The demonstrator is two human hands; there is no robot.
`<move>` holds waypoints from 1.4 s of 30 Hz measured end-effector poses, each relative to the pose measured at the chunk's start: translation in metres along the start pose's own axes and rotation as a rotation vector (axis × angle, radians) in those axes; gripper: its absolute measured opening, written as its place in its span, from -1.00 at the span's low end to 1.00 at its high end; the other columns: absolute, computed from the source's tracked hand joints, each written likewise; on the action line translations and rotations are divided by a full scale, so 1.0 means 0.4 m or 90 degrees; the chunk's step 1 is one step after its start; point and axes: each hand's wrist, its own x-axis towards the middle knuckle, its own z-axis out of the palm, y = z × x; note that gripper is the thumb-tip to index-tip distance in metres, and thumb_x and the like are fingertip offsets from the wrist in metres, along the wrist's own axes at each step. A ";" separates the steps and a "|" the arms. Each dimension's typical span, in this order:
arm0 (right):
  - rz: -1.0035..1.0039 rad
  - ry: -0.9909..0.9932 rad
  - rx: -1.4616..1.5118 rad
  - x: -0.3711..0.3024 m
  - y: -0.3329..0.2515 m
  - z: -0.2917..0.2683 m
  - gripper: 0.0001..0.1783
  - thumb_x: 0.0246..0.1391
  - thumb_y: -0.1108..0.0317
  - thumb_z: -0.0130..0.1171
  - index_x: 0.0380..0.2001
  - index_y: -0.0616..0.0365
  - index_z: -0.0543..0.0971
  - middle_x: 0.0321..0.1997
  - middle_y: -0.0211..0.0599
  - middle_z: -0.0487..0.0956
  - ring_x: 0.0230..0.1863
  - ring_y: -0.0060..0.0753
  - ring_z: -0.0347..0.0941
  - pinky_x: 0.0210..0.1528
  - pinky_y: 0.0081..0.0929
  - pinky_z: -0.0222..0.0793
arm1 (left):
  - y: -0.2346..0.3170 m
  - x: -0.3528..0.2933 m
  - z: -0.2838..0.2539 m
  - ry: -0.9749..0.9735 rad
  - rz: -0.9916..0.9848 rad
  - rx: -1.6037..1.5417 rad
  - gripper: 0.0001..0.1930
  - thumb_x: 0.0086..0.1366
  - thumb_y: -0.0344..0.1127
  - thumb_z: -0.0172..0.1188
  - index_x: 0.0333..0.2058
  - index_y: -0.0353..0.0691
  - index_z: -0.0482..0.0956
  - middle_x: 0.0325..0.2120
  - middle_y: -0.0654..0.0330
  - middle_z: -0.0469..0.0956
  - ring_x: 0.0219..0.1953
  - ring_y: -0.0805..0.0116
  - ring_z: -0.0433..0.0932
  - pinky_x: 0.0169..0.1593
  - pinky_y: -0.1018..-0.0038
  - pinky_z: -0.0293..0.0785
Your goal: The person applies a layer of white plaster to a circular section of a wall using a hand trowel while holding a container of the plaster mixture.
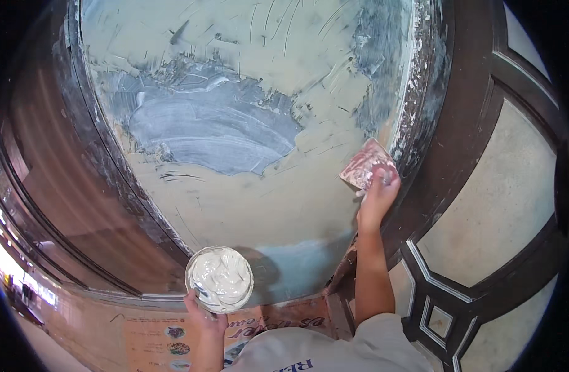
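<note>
Your right grip (pixel 380 193) is clamped on one flat, square-cornered spreader (pixel 362 163), reddish and smeared white, at the right side of the panel (pixel 210 130), where beige coating (pixel 284 192) lies ridged and patchy over blue-grey; your left grip (pixel 205 316) is clamped on one round tub (pixel 251 287), filled with glossy, swirled white paste (pixel 222 273)

Pale panels (pixel 492 204) in a dark frame (pixel 473 111)
</note>
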 end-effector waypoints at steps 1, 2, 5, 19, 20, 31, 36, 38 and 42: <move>0.068 -0.033 0.012 -0.012 -0.018 -0.009 -0.74 0.27 0.27 0.13 -0.12 0.24 0.45 -0.20 -0.27 0.54 -0.21 -0.51 0.46 -0.22 -0.51 0.42 | 0.001 0.000 -0.004 0.029 -0.021 -0.018 -0.39 0.29 0.03 -0.09 0.21 -0.23 0.30 0.17 0.12 0.39 0.21 0.15 0.37 0.28 0.24 0.28; 0.067 -0.032 0.012 -0.017 -0.016 -0.016 -0.74 0.27 0.27 0.13 -0.12 0.24 0.45 -0.20 -0.27 0.54 -0.21 -0.51 0.46 -0.22 -0.51 0.42 | -0.003 0.001 -0.004 0.028 -0.021 -0.019 -0.39 0.29 0.03 -0.09 0.21 -0.23 0.30 0.17 0.12 0.39 0.21 0.15 0.37 0.28 0.24 0.28; -0.012 -0.292 -0.177 -0.043 -0.030 0.001 -0.71 0.21 0.31 0.19 -0.12 0.25 0.44 -0.24 -0.23 0.58 -0.31 -0.34 0.52 -0.23 -0.42 0.44 | -0.015 0.005 -0.008 0.008 -0.018 0.000 -0.39 0.28 0.04 -0.10 0.20 -0.23 0.30 0.17 0.12 0.39 0.21 0.15 0.37 0.28 0.24 0.28; -0.169 -0.381 -0.361 -0.016 -0.127 0.104 -0.68 0.12 0.34 0.18 -0.07 0.21 0.45 -0.22 0.11 0.59 -0.15 0.24 0.53 -0.13 -0.10 0.43 | -0.017 -0.033 0.000 0.030 -0.011 -0.017 -0.36 0.30 0.06 -0.14 0.23 -0.24 0.28 0.21 0.11 0.35 0.22 0.12 0.35 0.28 0.20 0.27; -0.155 -0.314 -0.322 0.000 -0.154 0.097 -0.68 0.11 0.35 0.19 -0.08 0.21 0.45 -0.22 0.11 0.59 -0.16 0.24 0.53 -0.14 -0.10 0.43 | -0.016 -0.034 -0.003 0.032 -0.009 -0.020 -0.36 0.30 0.06 -0.14 0.23 -0.24 0.28 0.21 0.11 0.35 0.22 0.12 0.35 0.28 0.20 0.27; -0.189 -0.367 -0.368 -0.061 -0.064 0.121 -0.68 0.12 0.41 0.17 -0.07 0.27 0.44 -0.17 0.10 0.58 -0.12 0.14 0.54 -0.06 -0.12 0.42 | -0.004 -0.032 -0.017 0.010 -0.009 -0.032 -0.35 0.26 0.07 -0.09 0.22 -0.23 0.28 0.18 0.10 0.38 0.21 0.11 0.36 0.29 0.22 0.25; -0.083 -0.254 -0.238 -0.004 -0.146 0.105 -0.69 0.15 0.40 0.20 -0.09 0.29 0.44 -0.21 -0.07 0.61 -0.22 -0.25 0.54 -0.12 -0.31 0.43 | 0.002 -0.027 -0.042 -0.014 0.005 -0.037 -0.37 0.31 0.06 -0.14 0.24 -0.22 0.27 0.21 0.09 0.34 0.24 0.13 0.33 0.30 0.19 0.26; -0.165 -0.328 -0.287 -0.050 -0.108 0.119 -0.71 0.15 0.39 0.20 -0.10 0.28 0.44 -0.25 -0.10 0.61 -0.22 -0.25 0.55 -0.11 -0.31 0.43 | -0.002 -0.019 -0.047 0.015 -0.012 -0.031 -0.38 0.32 0.06 -0.14 0.23 -0.22 0.28 0.20 0.09 0.36 0.23 0.13 0.34 0.30 0.20 0.26; -0.217 -0.469 -0.453 -0.061 -0.062 0.106 -0.68 0.16 0.30 0.21 -0.13 0.29 0.43 -0.18 -0.12 0.58 -0.22 -0.31 0.52 -0.09 -0.28 0.44 | -0.007 -0.011 -0.031 0.021 -0.001 0.010 -0.41 0.31 0.05 -0.14 0.18 -0.23 0.32 0.15 0.12 0.40 0.22 0.15 0.36 0.30 0.24 0.24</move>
